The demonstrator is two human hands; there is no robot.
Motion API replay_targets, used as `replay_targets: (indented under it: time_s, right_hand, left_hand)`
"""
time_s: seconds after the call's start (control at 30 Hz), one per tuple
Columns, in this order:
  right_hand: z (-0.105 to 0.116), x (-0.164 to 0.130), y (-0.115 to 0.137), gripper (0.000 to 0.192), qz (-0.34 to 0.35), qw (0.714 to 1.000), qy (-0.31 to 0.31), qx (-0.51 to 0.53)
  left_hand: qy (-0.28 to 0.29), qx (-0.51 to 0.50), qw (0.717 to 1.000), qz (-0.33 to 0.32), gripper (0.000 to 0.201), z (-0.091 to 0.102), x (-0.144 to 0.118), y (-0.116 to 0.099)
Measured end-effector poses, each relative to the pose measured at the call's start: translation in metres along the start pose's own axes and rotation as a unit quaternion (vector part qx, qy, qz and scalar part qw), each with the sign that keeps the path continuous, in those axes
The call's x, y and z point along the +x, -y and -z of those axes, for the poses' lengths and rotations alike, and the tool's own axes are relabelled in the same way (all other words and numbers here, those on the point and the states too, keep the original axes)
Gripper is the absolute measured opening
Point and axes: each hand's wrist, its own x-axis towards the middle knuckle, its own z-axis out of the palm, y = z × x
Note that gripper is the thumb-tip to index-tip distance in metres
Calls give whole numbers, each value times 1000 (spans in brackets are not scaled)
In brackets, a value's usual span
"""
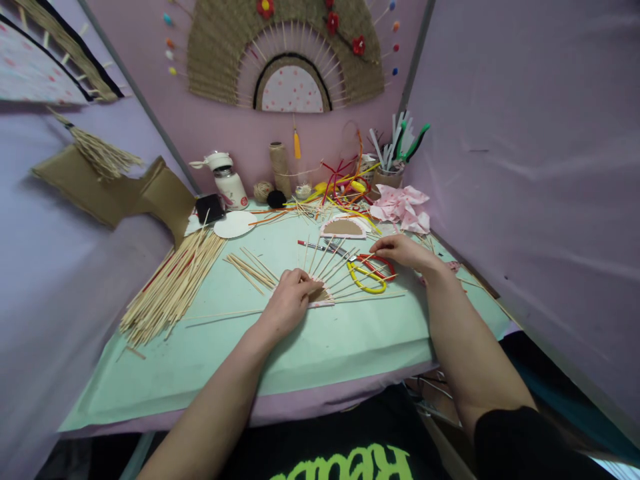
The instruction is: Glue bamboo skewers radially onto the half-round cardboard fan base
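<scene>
Two hands work at the centre of the table. Our left hand (291, 298) presses flat, fingers bent, on a small half-round card base (323, 297), pinning it to the pale green table cover (330, 347). Thin sticks (334, 262) fan outward from under this base toward the far side. Our right hand (406, 251) reaches past the fan, fingertips pinched at the tip of one outer stick; how firm the grasp is we cannot tell.

For a good result, we judge the following points to matter:
- Keep steady downward pressure on the base so the seated sticks do not shift.
- Move one stick at a time, holding it near the outer end.
- Match the spacing of the neighbouring sticks.

Yellow-handled scissors (367, 279) and red-handled scissors (379, 264) lie just beside the fan, under the right hand. A large bundle of spare sticks (173, 287) lies at the left, and a few loose ones (250, 268) rest between the bundle and the base. A second half-round card (343, 228) lies farther back.

The rear of the table holds a white bottle (227, 180), a spool of twine (280, 167), pink patterned paper (403, 203) and a cup of tools (390, 175). Lilac fabric walls (525, 167) enclose the station. A finished woven fan (290, 57) hangs on the back wall.
</scene>
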Motion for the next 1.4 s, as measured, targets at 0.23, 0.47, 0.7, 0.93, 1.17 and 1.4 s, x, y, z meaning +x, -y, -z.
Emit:
replay_targets:
  time_s: [0.23, 0.47, 0.7, 0.93, 1.17, 1.4]
  right_hand:
    - [0, -3, 0, 16, 1, 1000, -18, 1]
    - [-6, -5, 8, 17, 29, 998, -59, -13]
    - [-6, -5, 2, 15, 26, 996, -61, -58]
    - [-5, -4, -7, 12, 12, 992, -78, -96]
    - [-6, -6, -4, 13, 2, 991, -79, -108]
    - [-8, -7, 2, 11, -15, 989, -75, -124]
  left_hand:
    - [19, 5, 1000, 2, 35, 1, -2, 0]
    - [34, 27, 999, -2, 35, 0, 2, -5]
    - [25, 46, 999, -10, 27, 7, 29, -14]
    - [90, 121, 989, 7, 22, -4, 60, -23]
    - [85, 143, 986, 13, 27, -11, 58, -20]
    - [88, 149, 985, 12, 27, -13, 59, -21]
